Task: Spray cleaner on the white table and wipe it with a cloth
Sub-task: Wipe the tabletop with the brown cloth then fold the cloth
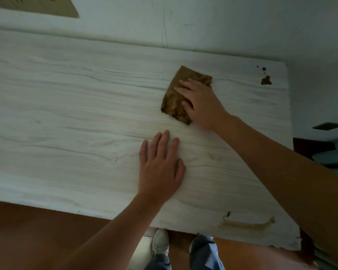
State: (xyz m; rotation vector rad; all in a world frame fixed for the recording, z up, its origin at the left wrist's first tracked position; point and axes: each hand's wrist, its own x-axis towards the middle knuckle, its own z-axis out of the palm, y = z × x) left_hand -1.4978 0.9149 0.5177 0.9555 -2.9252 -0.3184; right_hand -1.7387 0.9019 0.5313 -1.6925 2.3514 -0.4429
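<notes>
A: Cloth, where?
B: Brown cloth (175,103), folded, lies flat on the white bench (66,94), right of centre, toward the far edge. Right hand (202,107) on top, fingers (183,83) straight, slightly spread, pressing it down.
A: Left hand?
B: Left hand (160,170) is flat on bare bench, nearer, just apart from the cloth. Fingers (166,142) straight, nearly together, holding nothing.
A: Anything else?
B: Dark stains (266,80) at far right corner, well apart from cloth. Pale scuff (246,224) near the front edge. Shoes (160,243) below.
</notes>
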